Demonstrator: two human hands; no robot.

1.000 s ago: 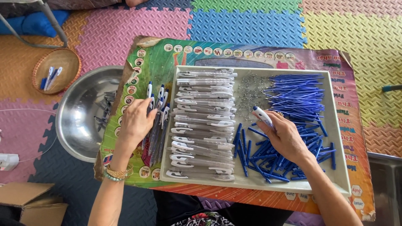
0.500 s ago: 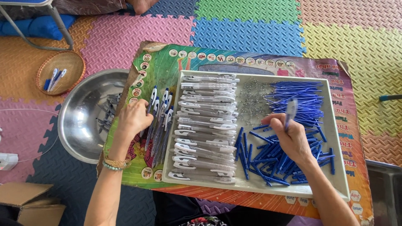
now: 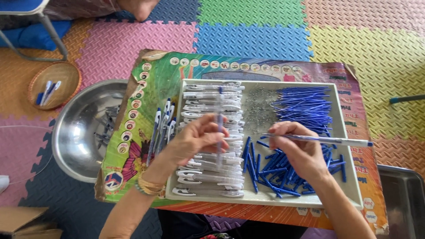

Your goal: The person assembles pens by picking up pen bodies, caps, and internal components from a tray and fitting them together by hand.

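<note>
Left hand [image 3: 197, 140] pinching a clear pen barrel [image 3: 219, 126] upright above the white tray [image 3: 265, 200]. Right hand [image 3: 297, 152] gripping a long pen refill [image 3: 327, 140], held level over the tray's right half. Inside the tray: stacked clear barrels [image 3: 212, 95] at left, loose blue caps [image 3: 270, 172] in the middle, blue refills [image 3: 305, 106] at upper right. Steel bowl [image 3: 73, 137] to the left holding dark pen parts. Small wicker basket [image 3: 66, 75] beyond, with a few pens inside. Finished pens [image 3: 161, 126] lying just beside the tray.
</note>
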